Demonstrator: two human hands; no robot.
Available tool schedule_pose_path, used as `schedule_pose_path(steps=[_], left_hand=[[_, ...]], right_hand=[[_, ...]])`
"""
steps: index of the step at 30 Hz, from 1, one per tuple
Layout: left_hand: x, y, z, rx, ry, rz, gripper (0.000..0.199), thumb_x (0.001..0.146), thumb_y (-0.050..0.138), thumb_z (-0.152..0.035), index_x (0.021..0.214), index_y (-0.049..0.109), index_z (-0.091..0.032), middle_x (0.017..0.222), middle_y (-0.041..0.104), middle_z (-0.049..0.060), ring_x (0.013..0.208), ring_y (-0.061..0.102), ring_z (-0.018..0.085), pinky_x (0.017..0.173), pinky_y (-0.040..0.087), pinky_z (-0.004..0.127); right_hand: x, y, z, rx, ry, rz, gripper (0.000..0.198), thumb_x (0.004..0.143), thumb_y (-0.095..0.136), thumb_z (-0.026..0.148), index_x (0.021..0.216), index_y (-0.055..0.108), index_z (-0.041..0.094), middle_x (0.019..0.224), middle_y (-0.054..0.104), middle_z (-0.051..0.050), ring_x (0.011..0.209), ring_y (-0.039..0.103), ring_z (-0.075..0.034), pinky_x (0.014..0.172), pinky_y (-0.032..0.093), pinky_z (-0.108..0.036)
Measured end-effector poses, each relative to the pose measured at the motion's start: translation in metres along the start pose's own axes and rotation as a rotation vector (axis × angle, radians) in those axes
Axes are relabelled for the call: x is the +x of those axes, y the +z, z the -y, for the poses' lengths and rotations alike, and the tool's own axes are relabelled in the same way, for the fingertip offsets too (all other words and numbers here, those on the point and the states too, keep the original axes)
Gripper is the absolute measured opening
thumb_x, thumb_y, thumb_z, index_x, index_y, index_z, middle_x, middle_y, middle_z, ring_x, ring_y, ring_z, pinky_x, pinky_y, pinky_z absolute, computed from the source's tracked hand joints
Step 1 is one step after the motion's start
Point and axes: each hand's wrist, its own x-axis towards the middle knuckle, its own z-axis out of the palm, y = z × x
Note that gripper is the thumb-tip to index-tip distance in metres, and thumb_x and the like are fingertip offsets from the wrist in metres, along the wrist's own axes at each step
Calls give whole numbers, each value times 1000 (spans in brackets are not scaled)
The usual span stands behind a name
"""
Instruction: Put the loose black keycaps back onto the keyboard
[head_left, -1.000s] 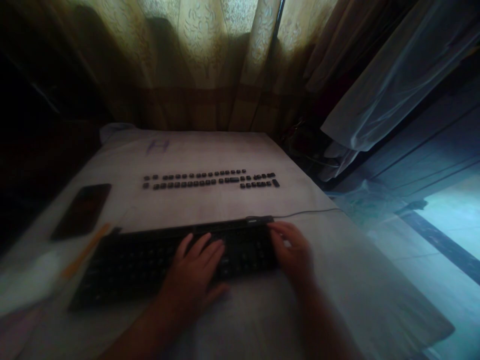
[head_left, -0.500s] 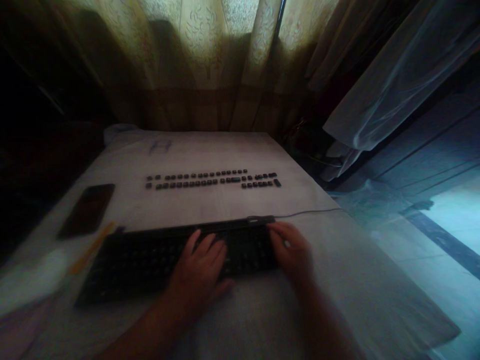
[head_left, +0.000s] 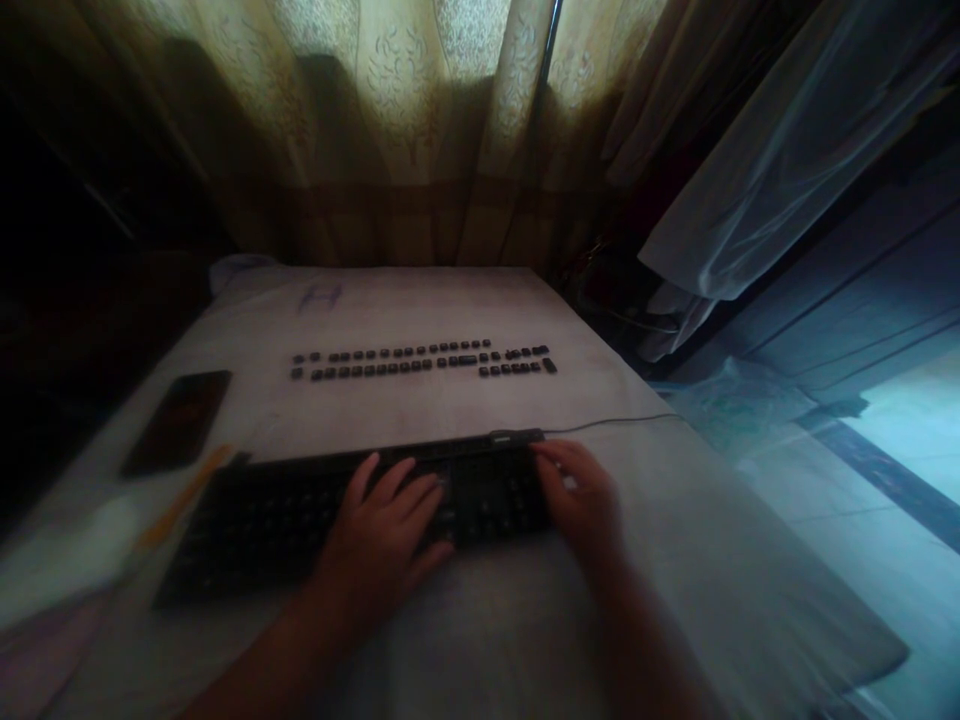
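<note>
A black keyboard lies on the cloth-covered table, slightly angled. My left hand rests on its middle with fingers spread, the thumb reaching past the front edge. At the keyboard's right end, my right hand has its fingers bent together near the top right corner. A small pale spot shows between those fingers, too blurred to name. Beyond the keyboard, loose black keycaps lie in rows on the cloth. Some keys on the right part of the keyboard look absent, though the dark picture hides detail.
A dark phone lies at the left. Nearer me are a yellow-orange strip, a whitish cloth-like thing and a pinkish one. A cable runs right from the keyboard. Curtains hang behind the table.
My left hand has shifted a little left over the keyboard. My right hand stays at the right end with its fingers still bent. The whole view has moved slightly.
</note>
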Motion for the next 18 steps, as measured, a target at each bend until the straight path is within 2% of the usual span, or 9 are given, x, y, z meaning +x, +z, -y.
schedule_pose_path(steps=[7,13,18], left_hand=[[0,-2,0,-23,40,5,32,96,50,-43,119,63,-25,122,69,2,118,58,34,108,27,60],[0,1,-2,13,113,1,32,96,52,-42,120,62,-22,122,70,2,118,59,29,112,23,53],[2,3,-5,-9,58,5,33,94,55,-44,117,64,-21,120,70,4,120,57,28,114,22,52]], right_hand=[[1,-2,4,3,-1,8,19,84,56,20,87,74,23,88,71,-6,81,67,-20,76,57,-36],[2,-2,6,-14,-7,18,19,84,56,20,87,74,23,88,71,-6,82,67,-20,77,57,-36],[1,0,3,-19,-24,16,18,85,55,21,87,74,23,87,71,-6,82,68,-20,77,57,-35]])
